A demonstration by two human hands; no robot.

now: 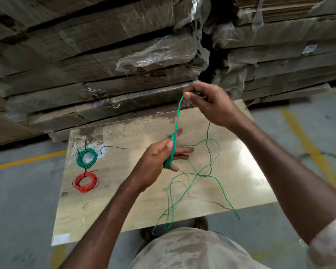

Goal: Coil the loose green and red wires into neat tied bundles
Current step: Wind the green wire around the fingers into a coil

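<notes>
Loose green wire [190, 183] wound in several turns around the left hand [163, 154], turns running roughly fingertip-to-heel across the spread fingers; thumb pressed on the turns. From the hand a taut strand rises steeply up and slightly right to the right hand [206, 101], which pinches it between thumb and curled fingers. Remaining slack trails in loops over the board [113, 200] and off its near edge. On the board's left: tied green coil [86, 157] lying flat, tied red coil [85, 183] just below it, a black tie [113, 148] beside them.
</notes>
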